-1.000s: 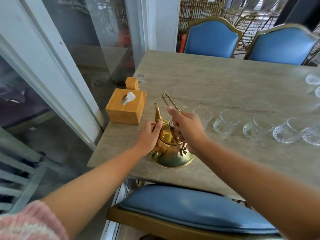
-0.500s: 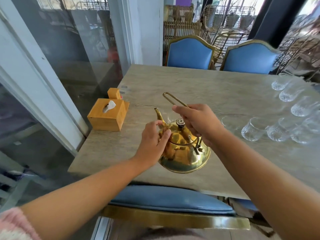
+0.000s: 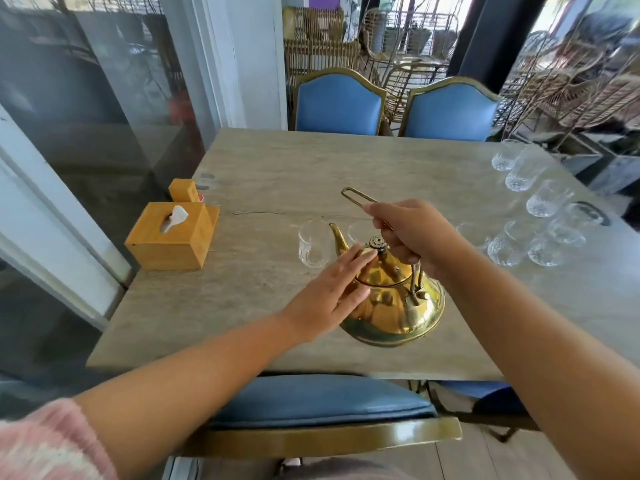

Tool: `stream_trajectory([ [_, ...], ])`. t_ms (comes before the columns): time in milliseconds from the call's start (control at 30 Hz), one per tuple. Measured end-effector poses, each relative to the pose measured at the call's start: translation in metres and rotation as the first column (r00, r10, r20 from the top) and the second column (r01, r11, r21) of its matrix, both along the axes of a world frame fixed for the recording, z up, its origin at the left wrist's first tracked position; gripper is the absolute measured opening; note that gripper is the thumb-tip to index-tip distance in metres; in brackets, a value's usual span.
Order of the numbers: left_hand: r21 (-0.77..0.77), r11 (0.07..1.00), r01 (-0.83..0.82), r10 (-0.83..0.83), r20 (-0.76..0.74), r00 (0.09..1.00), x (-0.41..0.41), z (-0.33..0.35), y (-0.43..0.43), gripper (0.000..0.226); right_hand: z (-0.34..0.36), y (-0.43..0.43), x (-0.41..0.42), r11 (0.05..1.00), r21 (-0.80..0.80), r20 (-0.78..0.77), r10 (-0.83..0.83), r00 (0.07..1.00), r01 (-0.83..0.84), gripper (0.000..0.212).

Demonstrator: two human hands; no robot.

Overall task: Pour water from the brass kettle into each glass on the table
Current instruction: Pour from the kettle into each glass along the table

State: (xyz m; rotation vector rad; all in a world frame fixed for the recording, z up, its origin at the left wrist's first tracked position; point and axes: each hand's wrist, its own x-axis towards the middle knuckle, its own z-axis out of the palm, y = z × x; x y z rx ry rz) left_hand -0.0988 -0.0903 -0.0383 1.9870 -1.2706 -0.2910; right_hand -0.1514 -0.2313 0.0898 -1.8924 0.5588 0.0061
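One kettle [image 3: 398, 306] of polished brass: squat round body, domed lid with a ribbed knob, a slim curved spout pointing away and to the left, and a long wire loop handle. It hangs tilted over the near part of the stone-topped bench [image 3: 311, 168] and appears clear of the surface. The right hand [image 3: 412, 233] holds it, fingers [image 3: 384, 216] curled tightly round the wire handle. The left hand [image 3: 332, 296] lies flat on the lid, fingers [image 3: 360, 258] straight and together beside the knob, gripping nothing. One clear glass [image 3: 313, 244] stands upright just beyond the spout tip; a second shows partly between spout and right hand. A group of glasses [image 3: 540, 216] stands near the right edge; at least six show, but they overlap and blur, so the exact count cannot be told. One wooden tissue box [image 3: 173, 237] sits at the left edge, with one small wooden block [image 3: 183, 190] behind it. Two blue chairs [image 3: 339, 102] face the far edge; one blue seat [image 3: 318, 400] lies under the near edge.
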Motion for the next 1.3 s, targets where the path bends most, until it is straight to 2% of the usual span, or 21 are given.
stream_trajectory([
  [233,0.06,0.99,0.126,-0.123,-0.052,0.991,0.021,-0.006,0.007,0.077,0.001,0.004,0.023,0.999,-0.051,-0.048,0.006,0.999,-0.008,0.024],
  [733,0.064,0.984,0.166,-0.154,-0.162,0.975,0.034,-0.01,0.011,0.076,-0.002,0.012,0.055,0.992,-0.116,-0.167,0.034,0.985,-0.054,0.023],
  [1300,0.018,0.988,0.154,-0.147,-0.223,0.964,0.035,-0.015,0.013,0.077,-0.002,0.017,0.066,0.984,-0.14,-0.216,0.08,0.973,-0.112,0.022],
])
